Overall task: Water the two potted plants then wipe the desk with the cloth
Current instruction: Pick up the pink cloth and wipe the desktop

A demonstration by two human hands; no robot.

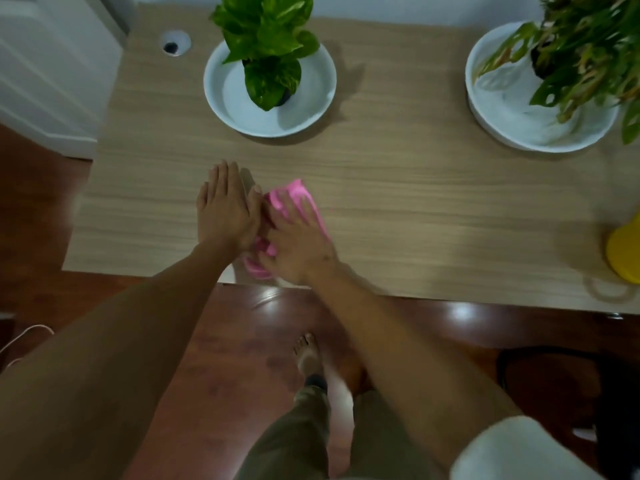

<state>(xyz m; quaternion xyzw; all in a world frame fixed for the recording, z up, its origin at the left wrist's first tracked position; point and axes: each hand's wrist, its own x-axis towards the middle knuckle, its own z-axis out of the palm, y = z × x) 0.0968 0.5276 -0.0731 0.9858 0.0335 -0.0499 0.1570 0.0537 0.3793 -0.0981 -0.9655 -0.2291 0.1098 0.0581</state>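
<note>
Both hands were down on the pink cloth (290, 202) near the front edge of the tabletop (415, 202). The right hand (299, 247) lay flat and spread open on top of it, fingers blurry, pressing rather than gripping. The left hand (225, 206) was flat too, fingers straight, touching the cloth's left side. Further back sat the left plant (266, 36) and right plant (588, 53) in white bowls, with a yellow thing (625, 251) far right.
</note>
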